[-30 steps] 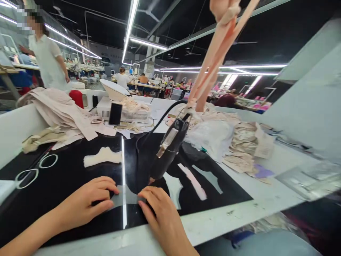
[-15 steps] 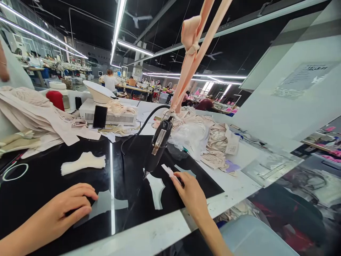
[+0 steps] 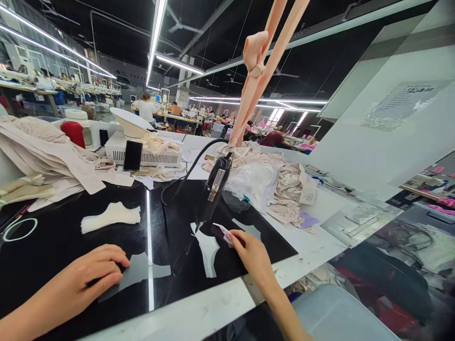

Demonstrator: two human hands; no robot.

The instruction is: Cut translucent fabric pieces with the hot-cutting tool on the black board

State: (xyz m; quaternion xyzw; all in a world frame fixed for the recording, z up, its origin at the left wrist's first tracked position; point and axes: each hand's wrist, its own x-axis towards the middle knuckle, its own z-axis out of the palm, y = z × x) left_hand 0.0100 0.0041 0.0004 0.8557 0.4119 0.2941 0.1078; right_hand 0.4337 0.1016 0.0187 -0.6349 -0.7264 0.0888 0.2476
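Note:
My left hand (image 3: 94, 272) rests at the edge of a translucent grey pattern piece (image 3: 137, 272) on the black mat (image 3: 185, 289), fingers bent and a little apart, nothing gripped. Between the thumb and fingers of my right hand (image 3: 251, 255) is a small white strip (image 3: 224, 233), tilted up off the mat. A black handheld tool (image 3: 213, 189) hangs from peach fabric bands (image 3: 249, 94). Its tip is by the top of a white fabric piece (image 3: 208, 251), left of my right hand. Another grey piece (image 3: 248, 228) lies behind that hand.
A cream fabric stack (image 3: 111, 217) lies on the mat's left, near a pale ring (image 3: 20, 229). Behind are a phone (image 3: 132, 155), a red thread cone (image 3: 73, 134) and heaped beige fabric (image 3: 293, 189). People sit at distant tables.
My right hand has moved slightly left and lifted the white strip, which now tilts. The hanging tool has swung a little to the right. A person's arm at the far left is gone.

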